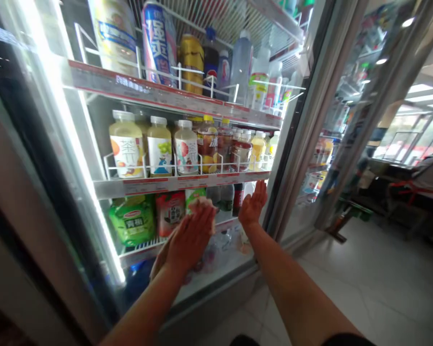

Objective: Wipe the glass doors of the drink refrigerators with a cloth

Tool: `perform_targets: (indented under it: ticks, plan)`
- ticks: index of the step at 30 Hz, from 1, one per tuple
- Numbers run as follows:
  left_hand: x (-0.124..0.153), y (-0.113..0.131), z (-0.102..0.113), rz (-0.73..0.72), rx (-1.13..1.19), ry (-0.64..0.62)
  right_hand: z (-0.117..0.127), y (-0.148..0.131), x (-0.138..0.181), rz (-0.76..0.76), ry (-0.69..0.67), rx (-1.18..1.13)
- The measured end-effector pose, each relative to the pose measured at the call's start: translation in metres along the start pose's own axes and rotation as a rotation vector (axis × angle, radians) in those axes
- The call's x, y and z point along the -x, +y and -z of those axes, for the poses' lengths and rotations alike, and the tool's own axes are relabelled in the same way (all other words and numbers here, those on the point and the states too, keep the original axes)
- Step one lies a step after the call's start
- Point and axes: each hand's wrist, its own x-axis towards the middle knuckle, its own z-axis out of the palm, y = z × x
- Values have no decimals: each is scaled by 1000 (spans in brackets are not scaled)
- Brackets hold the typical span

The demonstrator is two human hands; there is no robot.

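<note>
My left hand (189,238) lies flat against the glass door (220,262) of a lit drinks fridge, pressing a pale cloth (206,205) to the pane; the cloth shows past the fingertips. My right hand (253,204) rests just to the right of it, palm on the glass and fingers spread, holding nothing. Both hands sit level with the lowest shelf, below the shelf rail (180,183).
Behind the glass stand tea bottles (159,146) on the middle shelf, large bottles (159,41) above and green bags (133,221) below. A metal door frame (303,134) rises to the right, with a second fridge door (346,120) beyond. Grey tiled floor (375,288) lies at lower right.
</note>
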Motion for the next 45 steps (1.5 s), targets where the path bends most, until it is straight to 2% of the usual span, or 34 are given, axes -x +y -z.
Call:
perform_targets:
  ticks: [2, 3, 8, 10, 12, 15, 17, 19, 22, 24, 25, 27, 29, 31, 33, 37, 39, 42, 45]
  plan:
    - [13, 4, -5, -72, -14, -26, 1, 0, 0, 1, 0, 2]
    - [10, 1, -2, -69, -28, -24, 1, 0, 0, 1, 2, 2]
    - [-50, -25, 30, 119, -88, 54, 5, -2, -1, 10, 4, 4]
    - [-57, -24, 32, 158, -74, 70, 5, -3, -1, 4, -6, 11]
    - [-44, -14, 24, 125, -37, 41, 5, -3, -1, -7, -6, 7]
    - [-12, 0, 9, -25, 6, -74, 4, -3, -1, -22, -1, -3]
    - [-9, -2, 7, -79, -6, -113, 3, -3, -1, -24, -6, 1]
    - [-28, -14, 15, -39, -38, -77, 3, -3, -1, -23, -18, 9]
    - [-74, -33, 33, 78, -35, 20, 4, -4, -1, -15, -13, 8]
    - [-90, -35, 37, 132, -18, 31, 5, -5, -1, -9, -7, -2]
    - [-89, -31, 35, 134, -21, 16, 5, -5, -2, -8, -7, -3]
    - [-71, -17, 22, 59, -48, -47, 5, -6, -2, -14, -9, 2]
    - [-42, -2, 7, -158, -60, -135, 5, -6, -2, -17, -6, 2]
    - [-21, 4, -3, -270, -71, -193, 5, -6, -1, -10, -1, -3]
    - [-22, -1, 0, -256, -80, -201, 5, -7, -1, -13, -9, 9]
    - [-72, -23, 25, -59, -89, -99, 7, -9, -2, -42, -44, 41]
    - [-89, -26, 32, 10, -82, -61, 8, -10, -2, -40, -40, 31]
    - [-75, -14, 23, 4, -81, -84, 8, -11, -3, -47, -40, 36]
    - [-36, 2, 4, -155, -74, -196, 7, -11, -3, -66, -61, 52]
